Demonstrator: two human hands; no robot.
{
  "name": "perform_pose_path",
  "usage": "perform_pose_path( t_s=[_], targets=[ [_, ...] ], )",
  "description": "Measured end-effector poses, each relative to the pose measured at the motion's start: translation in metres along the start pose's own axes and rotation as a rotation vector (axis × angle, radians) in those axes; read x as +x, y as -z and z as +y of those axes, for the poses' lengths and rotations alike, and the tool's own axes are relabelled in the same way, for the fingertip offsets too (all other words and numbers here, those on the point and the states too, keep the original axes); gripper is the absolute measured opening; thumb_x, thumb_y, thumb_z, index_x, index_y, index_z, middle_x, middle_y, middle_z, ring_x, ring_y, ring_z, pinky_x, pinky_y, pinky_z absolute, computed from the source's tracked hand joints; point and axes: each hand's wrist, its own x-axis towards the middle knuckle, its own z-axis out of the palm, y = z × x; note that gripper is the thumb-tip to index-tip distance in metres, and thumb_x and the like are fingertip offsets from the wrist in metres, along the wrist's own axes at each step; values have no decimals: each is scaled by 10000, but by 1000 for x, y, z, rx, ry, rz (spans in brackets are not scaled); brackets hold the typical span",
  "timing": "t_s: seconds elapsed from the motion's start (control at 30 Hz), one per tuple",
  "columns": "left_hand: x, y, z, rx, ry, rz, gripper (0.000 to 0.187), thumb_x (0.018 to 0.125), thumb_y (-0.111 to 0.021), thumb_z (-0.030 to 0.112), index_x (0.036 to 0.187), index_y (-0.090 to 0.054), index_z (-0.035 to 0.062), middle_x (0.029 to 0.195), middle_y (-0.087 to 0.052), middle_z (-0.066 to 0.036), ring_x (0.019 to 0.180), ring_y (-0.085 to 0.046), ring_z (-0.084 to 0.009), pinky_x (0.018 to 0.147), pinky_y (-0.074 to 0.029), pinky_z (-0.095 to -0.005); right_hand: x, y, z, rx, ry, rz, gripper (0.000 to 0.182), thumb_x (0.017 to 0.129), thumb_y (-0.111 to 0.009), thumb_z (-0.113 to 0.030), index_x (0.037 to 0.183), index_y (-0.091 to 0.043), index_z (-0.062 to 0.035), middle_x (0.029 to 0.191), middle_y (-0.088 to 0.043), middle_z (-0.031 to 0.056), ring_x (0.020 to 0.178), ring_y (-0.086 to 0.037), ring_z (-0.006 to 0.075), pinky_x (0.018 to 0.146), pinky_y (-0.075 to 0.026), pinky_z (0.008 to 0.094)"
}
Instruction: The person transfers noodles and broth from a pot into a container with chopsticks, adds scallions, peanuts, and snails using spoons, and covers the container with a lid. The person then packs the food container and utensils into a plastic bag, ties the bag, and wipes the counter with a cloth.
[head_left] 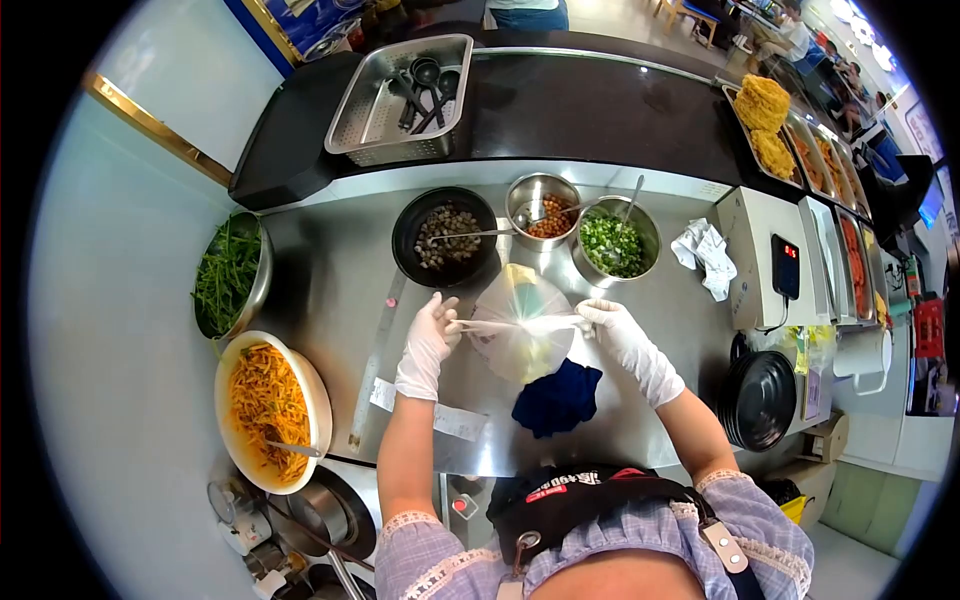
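Observation:
In the head view, a clear plastic bag (pixel 522 350) stands on the steel counter, with something round and pale yellow and green inside that I cannot make out. Its two ends are pulled out sideways and meet in a gathered middle on top. My gloved left hand (pixel 430 340) pinches the left end. The right end is held between the fingers of my gloved right hand (pixel 625 342). A dark blue cloth (pixel 557 398) lies crumpled in front of the bag, and a paper slip (pixel 458 422) is below my left hand.
Behind the bag are a black bowl (pixel 408 240), a pot of reddish-brown bits (pixel 550 222) and a pot of chopped green onions (pixel 612 245). Shredded carrot (pixel 262 400) and greens (pixel 225 275) stand left. A white cloth (pixel 705 258) and black bowls (pixel 762 400) are right.

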Motion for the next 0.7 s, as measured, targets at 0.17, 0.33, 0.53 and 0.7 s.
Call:
perform_pose_path(
  t_s=[0.17, 0.33, 0.53, 0.7],
  targets=[
    [1, 7, -4, -117, -59, 61, 340, 924, -542, 379, 980, -558, 44, 651, -526, -30, 407, -402, -137, 350, -268, -228, 13, 14, 7, 120, -57, -8, 132, 874, -619, -119, 932, -601, -1, 785, -597, 33, 673, -549, 109, 611, -429, 224],
    [-53, -32, -6, 167, -268, 18, 277, 937, -528, 270, 1082, -556, 35, 783, -571, -52, 561, -538, -150, 504, -429, -231, 7, -3, -11, 196, 33, -87, 188, 909, -556, -96, 1042, -564, 36, 934, -613, 94, 774, -590, 163, 751, -484, 270],
    [-101, -114, -53, 742, -761, -206, 438, 862, -531, -43, 1284, -422, -11, 1072, -538, -109, 952, -593, -196, 901, -479, -303, -29, -80, -36, -187, 247, -325, 332, 928, -502, -57, 1248, -475, 29, 1148, -596, 125, 1028, -575, 195, 894, -454, 303],
    [-95, -128, -77, 921, -869, -66, 550, 832, -564, -36, 1340, -359, 12, 1086, -515, -92, 1002, -557, -175, 889, -476, -296, -28, -80, -18, -470, 473, -243, 371, 915, -445, 1, 1285, -469, 0, 1187, -584, 99, 1053, -561, 176, 895, -445, 293]
  ],
)
